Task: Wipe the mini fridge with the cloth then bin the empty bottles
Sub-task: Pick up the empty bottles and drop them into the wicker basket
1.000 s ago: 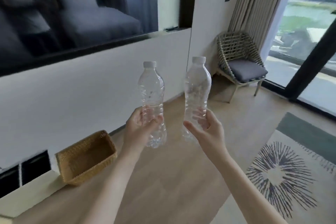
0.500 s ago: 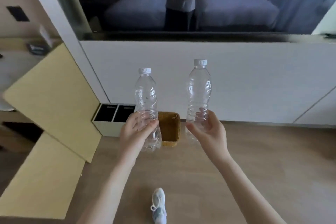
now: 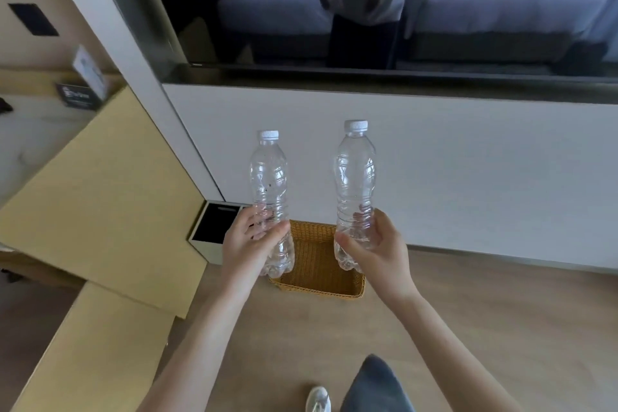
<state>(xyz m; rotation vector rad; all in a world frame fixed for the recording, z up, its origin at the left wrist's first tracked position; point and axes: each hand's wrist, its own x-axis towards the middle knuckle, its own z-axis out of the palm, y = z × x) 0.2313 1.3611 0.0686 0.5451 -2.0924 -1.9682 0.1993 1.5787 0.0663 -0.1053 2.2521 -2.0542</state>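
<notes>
Nearest the camera, a grey trouser knee (image 3: 378, 388) and a white shoe (image 3: 319, 400) stand on the wooden floor (image 3: 485, 328).

Both forearms reach forward.
- The left hand (image 3: 249, 244) grips the lower body of the left bottle (image 3: 269, 177), with the thumb across the front and the fingers curled round the back.
- The right hand (image 3: 378, 251) grips the lower body of the right bottle (image 3: 354, 170) in the same way, with the fingers visible through the plastic.

Both bottles are clear plastic with white caps screwed on. They are held upright and side by side, apart from each other. No liquid shows inside either bottle.

Beyond the hands, a brown wicker basket (image 3: 317, 264) sits on the floor. In this view it lies between and below the two bottle bases. Just beside it on the left is a white bin (image 3: 214, 231) with black openings in its top, partly hidden by the left hand.

Two pale yellow cabinet doors (image 3: 100, 194) stand open at the left.

A white wall panel (image 3: 468, 177) rises behind the basket. Above the panel, a dark glossy screen (image 3: 234, 10) reflects a bed and the person's raised hands.
</notes>
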